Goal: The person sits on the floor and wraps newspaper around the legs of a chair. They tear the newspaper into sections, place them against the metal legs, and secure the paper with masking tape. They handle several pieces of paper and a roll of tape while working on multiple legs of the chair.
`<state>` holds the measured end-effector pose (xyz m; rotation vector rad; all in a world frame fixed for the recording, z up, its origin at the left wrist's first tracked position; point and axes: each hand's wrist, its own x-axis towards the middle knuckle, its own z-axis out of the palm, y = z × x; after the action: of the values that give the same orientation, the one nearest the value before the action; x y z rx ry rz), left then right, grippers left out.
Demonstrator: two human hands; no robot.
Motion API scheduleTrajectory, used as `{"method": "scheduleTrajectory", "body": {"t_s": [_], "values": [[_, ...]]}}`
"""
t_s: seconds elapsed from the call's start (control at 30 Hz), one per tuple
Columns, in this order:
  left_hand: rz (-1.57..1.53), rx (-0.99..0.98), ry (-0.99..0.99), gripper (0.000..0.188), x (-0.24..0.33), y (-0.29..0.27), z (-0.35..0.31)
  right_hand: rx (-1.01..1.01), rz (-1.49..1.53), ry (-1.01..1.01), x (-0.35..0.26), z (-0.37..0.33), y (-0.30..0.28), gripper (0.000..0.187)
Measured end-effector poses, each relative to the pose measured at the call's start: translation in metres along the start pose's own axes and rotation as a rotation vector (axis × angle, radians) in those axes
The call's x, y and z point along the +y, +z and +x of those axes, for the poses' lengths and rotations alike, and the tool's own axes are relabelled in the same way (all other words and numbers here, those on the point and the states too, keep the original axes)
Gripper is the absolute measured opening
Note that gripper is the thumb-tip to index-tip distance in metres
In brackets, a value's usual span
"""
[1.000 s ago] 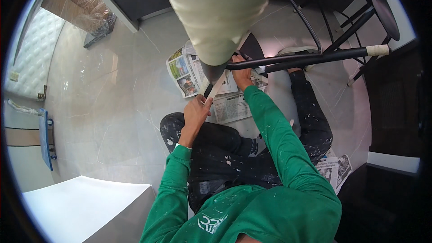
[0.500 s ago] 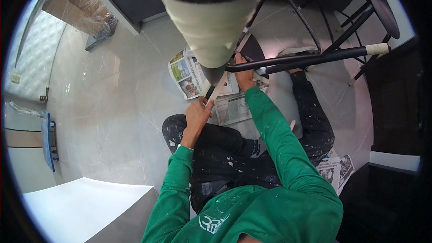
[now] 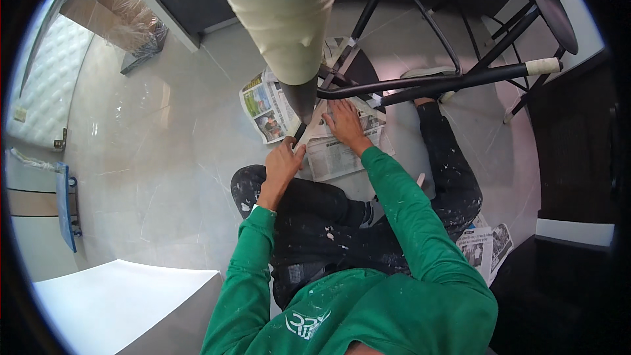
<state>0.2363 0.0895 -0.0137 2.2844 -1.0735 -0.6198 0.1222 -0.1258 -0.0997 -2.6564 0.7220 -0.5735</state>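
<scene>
A black tubular-legged stool [image 3: 427,85] lies upturned before me. One leg rises close to the camera, its end wrapped in cream masking tape [image 3: 279,20]. A strip of pale tape [image 3: 313,129] runs slantwise beside a black bar under that leg. My left hand [image 3: 281,167] is closed, pinching the strip's near end with thumb and fingers. My right hand [image 3: 347,126] is open, its fingers spread and laid down near the strip, over the newspaper [image 3: 335,156]. The raised leg hides the strip's far part.
Another black stool [image 3: 545,13] stands at the far right. More newspaper [image 3: 483,250] lies by my right knee. A white panel [image 3: 125,302] is at the near left, a blue board [image 3: 66,207] beyond it. Plastic-wrapped boxes [image 3: 115,10] sit at the far left on grey tiles.
My right hand has come back from the bar beneath the stool, and its fingers have spread out. My left hand keeps its pinch on the tape. The view has shifted slightly.
</scene>
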Motion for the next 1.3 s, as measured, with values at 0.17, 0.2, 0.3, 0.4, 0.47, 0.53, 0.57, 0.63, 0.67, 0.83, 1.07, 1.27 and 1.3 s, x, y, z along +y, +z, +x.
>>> {"method": "scheduleTrajectory", "body": {"t_s": [0.17,0.2,0.3,0.4,0.47,0.53,0.57,0.63,0.67,0.83,1.07,1.27,1.3], "values": [[-0.028,-0.077,0.043,0.05,-0.011,0.002,0.009,-0.025,-0.023,0.01,-0.002,0.001,0.001,0.066],[-0.049,-0.112,0.027,0.049,-0.012,0.002,0.012,-0.075,-0.017,0.021,0.0,0.002,0.001,0.068],[-0.121,-0.194,-0.031,0.046,-0.01,-0.003,0.017,-0.208,-0.01,0.068,0.0,0.009,-0.007,0.071],[-0.192,-0.224,-0.09,0.044,-0.005,-0.001,0.025,-0.249,-0.006,0.067,0.012,0.011,-0.012,0.078],[-0.257,-0.257,-0.138,0.042,-0.012,0.001,0.03,-0.281,0.012,0.102,0.007,0.016,-0.015,0.087],[-0.296,-0.29,-0.155,0.04,-0.024,0.005,0.038,-0.309,0.004,0.118,0.0,0.019,-0.018,0.097],[-0.3,-0.301,-0.15,0.039,-0.032,0.005,0.041,-0.319,-0.01,0.112,-0.006,0.02,-0.019,0.102],[-0.325,-0.32,-0.145,0.035,-0.037,0.008,0.048,-0.336,-0.032,0.117,-0.009,0.021,-0.021,0.11],[-0.345,-0.327,-0.145,0.032,-0.034,0.01,0.052,-0.342,-0.04,0.127,-0.007,0.02,-0.021,0.113],[-0.37,-0.365,-0.155,0.028,-0.035,0.014,0.063,-0.382,-0.058,0.142,-0.006,0.019,-0.023,0.119],[-0.024,-0.352,-0.12,0.032,-0.058,0.023,0.087,-0.383,-0.028,0.125,-0.016,0.022,-0.026,0.123],[0.255,-0.199,-0.156,0.035,-0.036,0.035,0.077,-0.364,-0.029,0.131,-0.007,0.012,-0.022,0.124],[0.264,-0.183,-0.191,0.035,-0.032,0.033,0.074,-0.358,-0.026,0.125,-0.008,0.012,-0.021,0.124]]}}
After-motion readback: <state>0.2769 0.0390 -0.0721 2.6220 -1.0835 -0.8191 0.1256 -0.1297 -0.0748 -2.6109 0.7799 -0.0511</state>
